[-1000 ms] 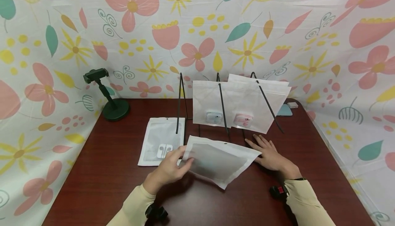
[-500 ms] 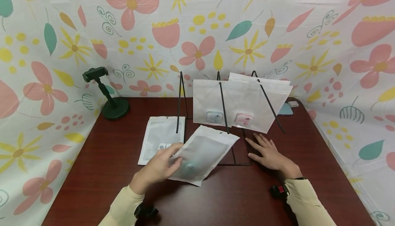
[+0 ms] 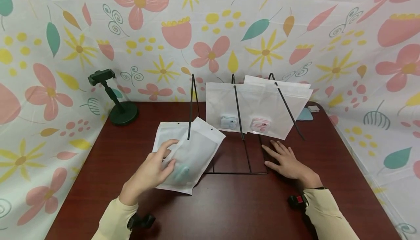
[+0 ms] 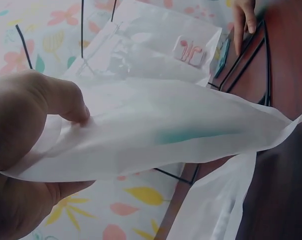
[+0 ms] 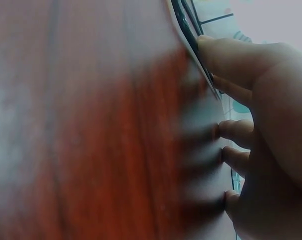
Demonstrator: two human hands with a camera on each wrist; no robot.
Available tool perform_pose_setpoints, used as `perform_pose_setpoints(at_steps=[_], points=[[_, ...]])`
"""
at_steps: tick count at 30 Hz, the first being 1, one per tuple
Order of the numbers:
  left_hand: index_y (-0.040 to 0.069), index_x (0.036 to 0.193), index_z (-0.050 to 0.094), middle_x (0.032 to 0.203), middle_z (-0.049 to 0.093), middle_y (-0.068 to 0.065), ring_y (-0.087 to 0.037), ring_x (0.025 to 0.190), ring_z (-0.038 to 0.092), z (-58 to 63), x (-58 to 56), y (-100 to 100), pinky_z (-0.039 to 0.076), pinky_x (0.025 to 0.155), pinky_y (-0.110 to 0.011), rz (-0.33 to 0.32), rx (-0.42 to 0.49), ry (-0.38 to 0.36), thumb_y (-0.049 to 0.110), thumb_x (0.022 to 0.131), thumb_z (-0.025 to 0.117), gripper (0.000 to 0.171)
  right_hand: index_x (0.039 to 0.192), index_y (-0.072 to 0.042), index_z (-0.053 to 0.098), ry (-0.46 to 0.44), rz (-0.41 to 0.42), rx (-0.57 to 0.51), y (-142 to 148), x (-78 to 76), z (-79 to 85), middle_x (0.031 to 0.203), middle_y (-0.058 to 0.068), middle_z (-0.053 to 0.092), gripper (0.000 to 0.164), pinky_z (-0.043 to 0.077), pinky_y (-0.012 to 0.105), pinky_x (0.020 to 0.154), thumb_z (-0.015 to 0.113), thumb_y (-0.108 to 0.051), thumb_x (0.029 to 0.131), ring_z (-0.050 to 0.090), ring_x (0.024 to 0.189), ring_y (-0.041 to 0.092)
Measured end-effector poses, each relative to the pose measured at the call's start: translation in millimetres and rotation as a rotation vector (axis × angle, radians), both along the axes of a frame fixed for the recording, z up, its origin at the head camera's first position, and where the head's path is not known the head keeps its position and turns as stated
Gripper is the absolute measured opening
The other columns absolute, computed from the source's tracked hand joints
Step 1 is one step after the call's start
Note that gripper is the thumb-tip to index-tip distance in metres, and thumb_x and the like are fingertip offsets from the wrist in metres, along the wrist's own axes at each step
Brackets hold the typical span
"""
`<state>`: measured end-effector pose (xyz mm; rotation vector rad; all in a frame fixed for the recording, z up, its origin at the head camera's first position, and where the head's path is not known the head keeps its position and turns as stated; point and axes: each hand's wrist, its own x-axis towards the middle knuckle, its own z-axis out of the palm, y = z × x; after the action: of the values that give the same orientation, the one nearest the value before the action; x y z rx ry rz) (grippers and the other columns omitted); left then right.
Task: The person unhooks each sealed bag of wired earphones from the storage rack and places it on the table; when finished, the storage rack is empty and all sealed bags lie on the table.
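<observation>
My left hand (image 3: 147,170) pinches the left edge of a white zip pouch (image 3: 200,145), thumb on one face and fingers on the other. Something teal shows blurred through its front. The raised pouch is tilted, its punched top edge close to the left prong of a black wire display rack (image 3: 236,173). Partly covered behind it, a second white pouch (image 3: 167,130) lies on the table. My right hand (image 3: 287,161) rests with spread fingers at the right side of the rack's base; in the right wrist view its fingertips (image 5: 230,131) touch the tabletop.
On the rack's other prongs hang white pouches, one with a blue earphone case (image 3: 228,122) and one with a pink case (image 3: 260,125). A dark green phone stand (image 3: 123,113) is at the back left. A light blue flat item (image 3: 306,114) lies at the back right.
My left hand has carried the pouch leftward and turned it more upright, now over the lying pouch and by the left prong. The right hand stays in place.
</observation>
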<state>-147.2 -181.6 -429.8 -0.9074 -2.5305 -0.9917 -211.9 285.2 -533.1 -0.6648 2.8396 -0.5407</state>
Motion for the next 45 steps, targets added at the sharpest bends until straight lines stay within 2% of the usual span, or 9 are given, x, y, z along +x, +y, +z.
perform_pose_setpoints(at_steps=[5,9,15,20,23,34,36,42,45], points=[[0.011,0.132,0.036,0.066,0.055,0.009,0.002,0.047,0.034,-0.3,-0.1,-9.5,0.038,0.051,-0.014,0.041,-0.003,-0.024,0.005,0.082,0.059,0.055,0.144,-0.021,0.030,-0.007,-0.002,0.003,-0.5,-0.1,1.2,0.150,0.021,0.014,0.063,0.006,0.068,0.100,0.050,-0.048,0.090,0.008,0.136,0.044],[0.010,0.133,0.035,0.074,0.062,0.008,0.000,0.056,0.048,1.8,0.0,-19.1,0.042,0.055,-0.015,0.055,0.015,-0.044,0.005,0.082,0.059,0.056,0.144,-0.021,0.030,-0.006,-0.002,0.003,-1.0,-0.1,2.1,0.150,0.022,0.015,0.064,0.006,0.068,0.100,0.050,-0.048,0.090,0.008,0.136,0.044],[0.011,0.134,0.033,0.082,0.067,0.003,0.002,0.051,0.046,8.8,-1.5,-32.7,0.040,0.052,-0.013,0.092,0.001,-0.062,0.005,0.082,0.059,0.058,0.144,-0.021,0.030,-0.002,-0.006,0.010,-0.3,-0.9,0.7,0.150,0.022,0.015,0.064,0.007,0.067,0.100,0.049,-0.049,0.090,0.009,0.136,0.044],[0.012,0.135,0.032,0.098,0.069,-0.005,-0.003,0.071,0.060,13.6,-2.1,-38.6,0.048,0.059,-0.020,0.115,0.008,-0.114,0.004,0.082,0.059,0.060,0.144,-0.021,0.029,-0.004,-0.006,0.008,-0.4,-1.5,0.3,0.150,0.022,0.014,0.064,0.006,0.068,0.100,0.048,-0.049,0.090,0.009,0.136,0.044],[0.016,0.137,0.031,0.100,0.068,-0.006,-0.007,0.076,0.063,15.1,-2.1,-41.1,0.050,0.059,-0.023,0.141,0.012,-0.130,0.005,0.082,0.059,0.062,0.144,-0.021,0.029,-0.004,-0.006,0.010,-0.7,-1.1,0.5,0.150,0.022,0.015,0.064,0.006,0.067,0.100,0.048,-0.049,0.090,0.009,0.136,0.044],[0.020,0.137,0.033,0.094,0.070,-0.005,-0.008,0.073,0.065,18.4,0.6,-59.7,0.049,0.056,-0.021,0.223,0.082,-0.121,-0.002,0.081,0.062,0.066,0.144,-0.022,0.028,-0.007,-0.009,0.006,-0.2,-0.1,0.8,0.150,0.022,0.014,0.064,0.006,0.067,0.100,0.048,-0.050,0.090,0.008,0.136,0.044],[0.017,0.136,0.034,0.093,0.070,-0.008,-0.012,0.072,0.066,21.4,2.4,-62.2,0.049,0.054,-0.019,0.242,0.098,-0.109,-0.004,0.079,0.062,0.067,0.144,-0.022,0.028,-0.007,-0.008,0.004,0.0,0.1,0.0,0.150,0.022,0.014,0.064,0.006,0.068,0.100,0.048,-0.049,0.090,0.008,0.136,0.044],[0.004,0.133,0.036,0.089,0.069,-0.016,-0.022,0.066,0.066,40.9,12.3,-62.2,0.048,0.052,-0.018,0.278,0.127,-0.110,-0.010,0.078,0.061,0.063,0.144,-0.022,0.029,-0.001,-0.004,0.005,-0.1,0.0,-1.3,0.150,0.022,0.014,0.064,0.007,0.068,0.100,0.048,-0.049,0.090,0.008,0.136,0.044],[0.008,0.135,0.035,0.089,0.069,-0.015,-0.018,0.065,0.066,36.8,9.1,-70.4,0.049,0.052,-0.018,0.284,0.148,-0.121,-0.008,0.078,0.062,0.064,0.144,-0.022,0.029,0.000,-0.004,0.008,-0.4,-0.3,-0.7,0.150,0.022,0.015,0.064,0.007,0.068,0.100,0.048,-0.049,0.090,0.008,0.136,0.044]])
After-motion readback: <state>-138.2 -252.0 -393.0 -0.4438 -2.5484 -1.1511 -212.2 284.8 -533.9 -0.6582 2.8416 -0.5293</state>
